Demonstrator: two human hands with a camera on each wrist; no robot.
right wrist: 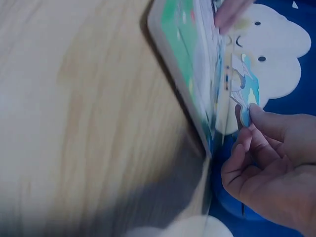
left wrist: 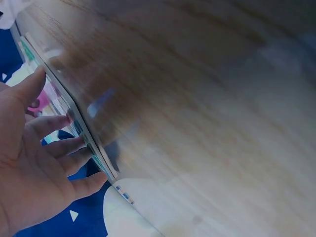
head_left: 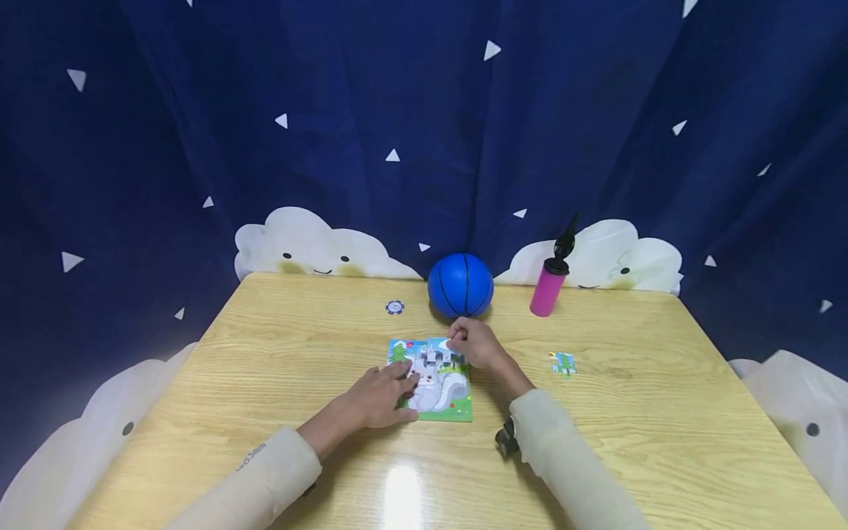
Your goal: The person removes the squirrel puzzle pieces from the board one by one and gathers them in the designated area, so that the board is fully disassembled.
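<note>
A jigsaw puzzle [head_left: 445, 408] with a grey squirrel on green grass lies on the wooden table. Fingers spread, my left hand [head_left: 379, 397] rests on its left side; in the left wrist view the fingertips [left wrist: 98, 180] reach over the board's face. At the puzzle's top right, my right hand [head_left: 474, 343] pinches a puzzle piece [right wrist: 251, 94] between thumb and fingers. That piece, blue with white and grey parts, is tilted up off the board in the right wrist view. Dark gaps show in the picture just below it. Another loose piece [head_left: 564, 364], green and blue, lies on the table at right.
Behind the puzzle sits a blue ball [head_left: 460, 285]. A pink hand pump [head_left: 548, 290] with a black top stands at the back right. A blue and white poker chip [head_left: 394, 307] lies behind the puzzle. A dark blue curtain [head_left: 344, 132] hangs along the table's far edge.
</note>
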